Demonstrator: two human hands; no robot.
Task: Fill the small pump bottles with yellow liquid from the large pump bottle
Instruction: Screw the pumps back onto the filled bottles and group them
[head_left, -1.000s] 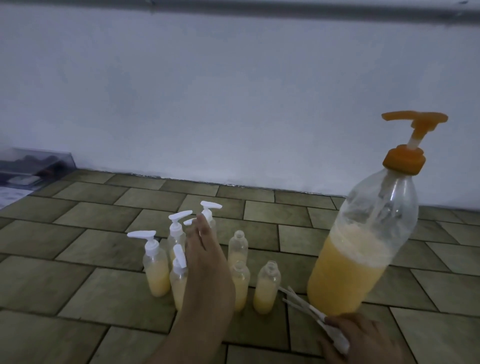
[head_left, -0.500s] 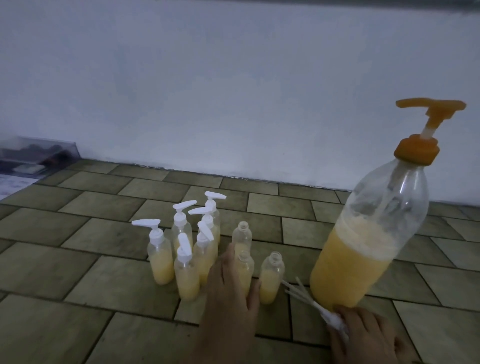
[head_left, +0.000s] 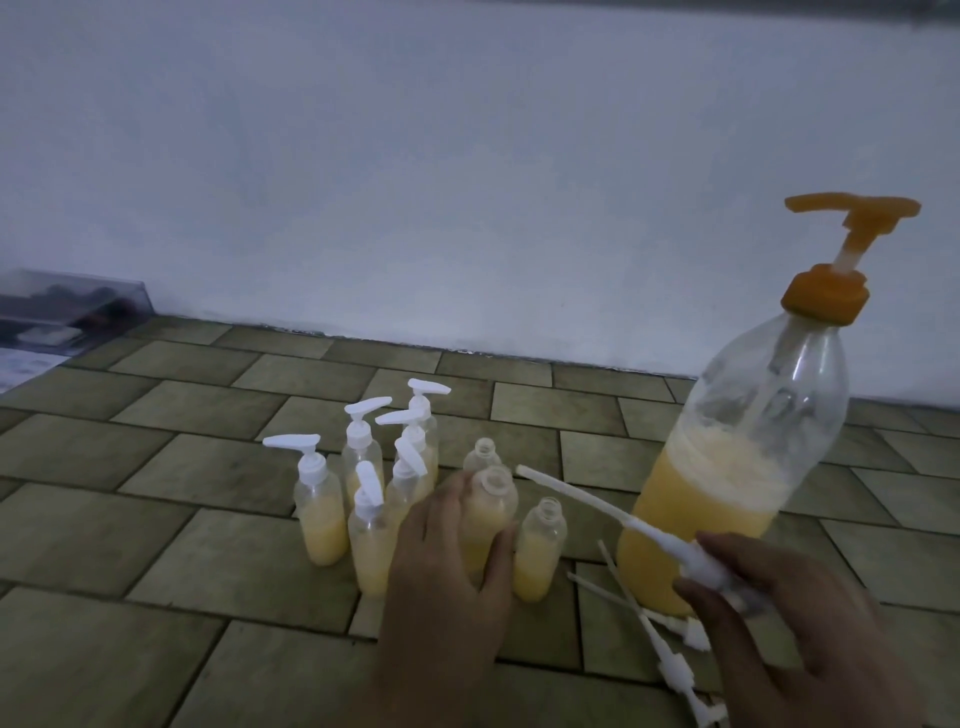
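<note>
On the tiled floor (head_left: 208, 561) by the white wall (head_left: 467, 156), the left hand (head_left: 447, 561) curls around 1 uncapped small bottle (head_left: 491, 506) part-filled with yellow liquid, with 2 more uncapped bottles just beside it, 1 behind (head_left: 482, 453) and 1 to its right (head_left: 540, 545). The right hand (head_left: 779, 623) pinches a white pump head (head_left: 711, 569) whose dip tube points toward that open neck, while spare pumps (head_left: 670, 654) lie on the tiles below. Left of these stand 6 capped small bottles (head_left: 319, 512), and the large pump bottle (head_left: 737, 467) with its orange pump (head_left: 841, 260) stands at right, about half full.
</note>
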